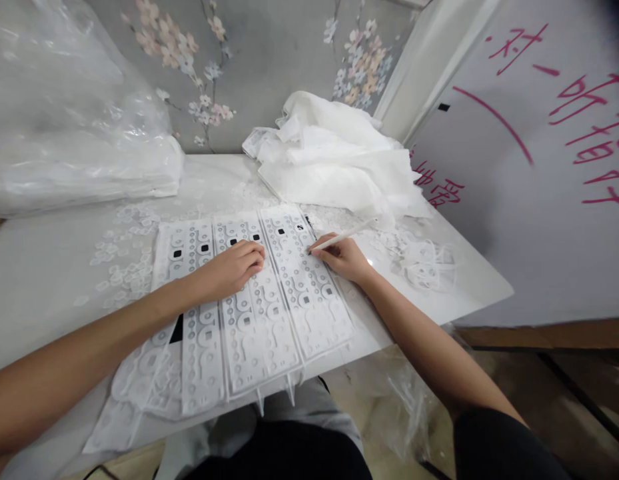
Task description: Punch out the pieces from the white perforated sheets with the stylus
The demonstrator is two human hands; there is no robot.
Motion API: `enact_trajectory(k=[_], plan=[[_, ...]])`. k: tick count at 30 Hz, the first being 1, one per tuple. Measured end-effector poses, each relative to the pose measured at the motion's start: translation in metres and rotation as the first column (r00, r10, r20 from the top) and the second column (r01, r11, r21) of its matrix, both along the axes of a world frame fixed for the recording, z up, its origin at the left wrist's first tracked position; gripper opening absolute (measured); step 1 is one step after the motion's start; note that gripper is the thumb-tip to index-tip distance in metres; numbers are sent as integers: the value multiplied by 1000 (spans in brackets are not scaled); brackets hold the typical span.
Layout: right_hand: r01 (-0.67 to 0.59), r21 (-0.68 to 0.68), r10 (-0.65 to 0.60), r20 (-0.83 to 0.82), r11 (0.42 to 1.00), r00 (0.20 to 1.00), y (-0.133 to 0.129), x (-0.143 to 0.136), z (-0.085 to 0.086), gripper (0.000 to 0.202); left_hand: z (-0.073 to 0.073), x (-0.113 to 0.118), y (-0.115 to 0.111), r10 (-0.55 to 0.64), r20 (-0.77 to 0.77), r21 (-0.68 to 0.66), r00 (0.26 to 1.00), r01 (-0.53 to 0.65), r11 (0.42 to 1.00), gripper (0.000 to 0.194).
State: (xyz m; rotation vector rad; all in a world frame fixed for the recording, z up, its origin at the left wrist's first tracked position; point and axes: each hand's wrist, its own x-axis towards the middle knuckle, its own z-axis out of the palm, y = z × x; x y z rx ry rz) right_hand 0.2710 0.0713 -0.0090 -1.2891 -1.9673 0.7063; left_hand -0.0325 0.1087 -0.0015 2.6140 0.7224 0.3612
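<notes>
Pinched in my right hand (342, 257) is a slim white pen-shaped tool (349, 232). Its tip meets the right-hand strip of a white sheet (269, 333) printed or cut with rows of small round and curved shapes. My left hand (239, 265) rests on the middle strips with its fingers curled together; whatever they hold, if anything, is hidden. Black squares (204, 248) mark a row across the upper part of the strips, and greyer squares (306, 300) sit lower down. More cut white pieces (139, 373) lie under my left forearm.
Small clear scraps (122, 277) are scattered on the white table (39, 267) to the left. A crumpled white sheet pile (334, 153) stands at the back, and loose white loops (429, 263) lie right. Plastic-wrapped stock (79, 120) fills the back left. A whiteboard (514, 233) borders the right.
</notes>
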Motion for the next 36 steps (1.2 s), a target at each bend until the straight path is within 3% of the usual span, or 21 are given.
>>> enact_trajectory(k=[4, 8, 12, 16, 23, 28, 31, 34, 36], plan=[[-116, 204, 65, 241, 972, 968, -5, 1, 2, 20, -1, -1, 0, 5, 6, -16, 1000, -5, 1000, 26], [-324, 339, 112, 518, 883, 848, -9, 0, 5, 28, -3, 3, -7, 72, -3, 36, 997, -72, 997, 35], [-369, 380, 87, 588, 848, 805, -12, -5, 9, 27, -2, 9, -22, 42, -63, 166, 997, -31, 986, 60], [-350, 370, 76, 585, 861, 807, -14, -10, 12, 26, -1, 9, -32, -29, -140, 210, 990, 58, 976, 62], [-236, 356, 28, 501, 904, 865, -8, -8, -3, 28, -1, 5, -31, -21, -138, 185, 990, 47, 982, 61], [122, 284, -212, 312, 951, 926, 5, -3, -9, 24, -3, 7, -33, -29, -123, 215, 992, 55, 975, 62], [290, 141, -304, 94, 947, 948, 11, 0, -4, 28, 10, 2, -25, -28, -143, 177, 989, 53, 983, 62], [318, -16, -317, -126, 948, 940, 17, 0, 1, 33, 29, -21, 0, 157, -134, 54, 978, -151, 987, 62], [250, -133, -276, -232, 959, 933, 25, -4, 4, 37, 37, -50, 25, 393, -189, 43, 900, -393, 919, 67]])
